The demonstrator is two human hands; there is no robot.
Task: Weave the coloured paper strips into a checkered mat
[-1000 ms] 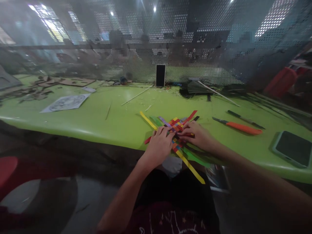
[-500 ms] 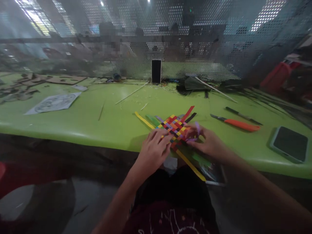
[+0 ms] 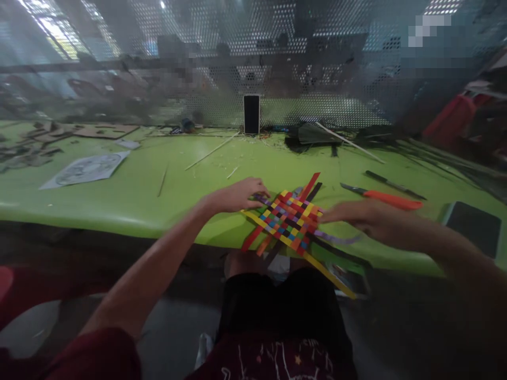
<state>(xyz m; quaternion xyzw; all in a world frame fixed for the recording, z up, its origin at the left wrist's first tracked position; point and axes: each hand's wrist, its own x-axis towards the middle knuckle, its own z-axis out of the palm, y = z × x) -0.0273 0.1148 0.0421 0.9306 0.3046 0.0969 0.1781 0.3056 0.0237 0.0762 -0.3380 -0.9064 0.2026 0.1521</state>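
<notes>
A woven mat (image 3: 291,219) of many-coloured strips lies at the table's front edge, its loose strip ends sticking out on all sides. My left hand (image 3: 245,194) is at the mat's left corner, fingers closed around a purple strip (image 3: 261,199). At the opposite corner is my right hand (image 3: 366,217), its index finger stretched out against the mat's edge. It is slightly blurred, and its thumb is partly hidden. Another purple strip (image 3: 338,239) trails loose below that hand. A long yellow strip (image 3: 332,277) hangs past the table edge towards my lap.
Right of the mat lie an orange-handled knife (image 3: 392,199), a dark thin blade (image 3: 394,184) and a phone (image 3: 473,227). Another phone (image 3: 251,114) stands upright at the back against a perforated screen (image 3: 222,84). A printed sheet (image 3: 87,169) and brown scraps (image 3: 43,140) are on the left.
My left hand has moved from the mat's front side up to its left corner, uncovering the weave. My right hand has drawn right, and the purple strip it held now hangs loose.
</notes>
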